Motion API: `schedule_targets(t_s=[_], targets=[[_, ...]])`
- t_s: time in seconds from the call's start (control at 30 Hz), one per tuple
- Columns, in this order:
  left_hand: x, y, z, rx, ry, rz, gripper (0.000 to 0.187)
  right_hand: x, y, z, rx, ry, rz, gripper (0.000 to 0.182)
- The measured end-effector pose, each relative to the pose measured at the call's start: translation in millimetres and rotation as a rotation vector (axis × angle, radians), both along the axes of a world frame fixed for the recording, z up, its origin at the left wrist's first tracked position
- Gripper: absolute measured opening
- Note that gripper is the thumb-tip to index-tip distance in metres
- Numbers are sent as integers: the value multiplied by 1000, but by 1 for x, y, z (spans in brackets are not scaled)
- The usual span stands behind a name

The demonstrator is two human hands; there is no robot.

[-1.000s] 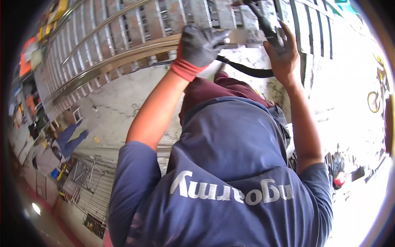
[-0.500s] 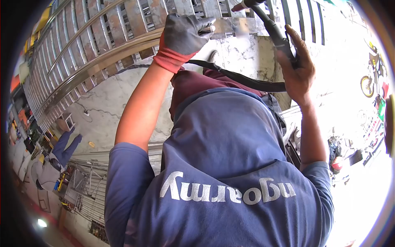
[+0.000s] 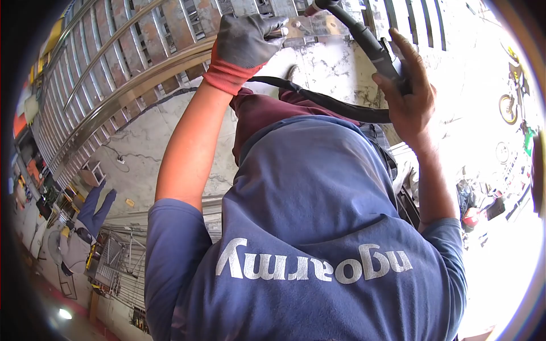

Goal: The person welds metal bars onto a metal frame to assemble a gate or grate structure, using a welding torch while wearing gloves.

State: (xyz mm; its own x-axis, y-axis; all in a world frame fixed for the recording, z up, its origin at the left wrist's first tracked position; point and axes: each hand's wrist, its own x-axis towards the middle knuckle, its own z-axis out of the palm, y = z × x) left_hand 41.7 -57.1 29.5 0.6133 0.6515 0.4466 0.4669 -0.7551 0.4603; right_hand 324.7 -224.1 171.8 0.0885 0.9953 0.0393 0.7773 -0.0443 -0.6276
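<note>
My left hand (image 3: 244, 40), in a grey glove with a red cuff, pinches a small shiny metal plate (image 3: 315, 25) against the steel gate frame (image 3: 131, 62) at the top of the view. My bare right hand (image 3: 406, 96) grips the black handle of a welding torch (image 3: 364, 42). The torch's tip points at the plate's upper edge. Its black hose (image 3: 330, 105) loops back across my lap, above my blue shirt.
The slatted steel gate runs diagonally across the upper left over a concrete floor (image 3: 142, 148). Another person (image 3: 85, 216) in blue trousers is low at the left beside stacked metal frames (image 3: 119, 256). A motorbike (image 3: 509, 105) stands at the far right.
My gloved left hand has moved up and left in the view while still holding the plate. My right hand has slid lower along the torch, and the torch tip now sits by the plate.
</note>
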Motion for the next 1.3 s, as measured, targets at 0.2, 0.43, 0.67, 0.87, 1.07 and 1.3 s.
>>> schedule_targets(t_s=[0.2, 0.43, 0.67, 0.87, 1.07, 1.3], targets=[[-1, -1, -2, 71, 11, 3, 30, -10, 1, 0, 55, -38, 9, 66], [-2, -4, 2, 28, 44, 28, 30, -12, 6, 2, -48, -5, 53, 58], [-3, 3, -25, 95, -64, 13, 30, -17, 8, -11, -71, 48, 64, 59], [-5, -2, -19, 162, 112, 33, 29, -20, 13, -14, -91, 49, 93, 58], [-4, -1, -18, 192, 82, 34, 28, -20, 14, -19, -70, 25, 113, 58], [-2, 0, -19, 219, 71, 39, 29, -19, 16, -23, -54, -21, 138, 58]])
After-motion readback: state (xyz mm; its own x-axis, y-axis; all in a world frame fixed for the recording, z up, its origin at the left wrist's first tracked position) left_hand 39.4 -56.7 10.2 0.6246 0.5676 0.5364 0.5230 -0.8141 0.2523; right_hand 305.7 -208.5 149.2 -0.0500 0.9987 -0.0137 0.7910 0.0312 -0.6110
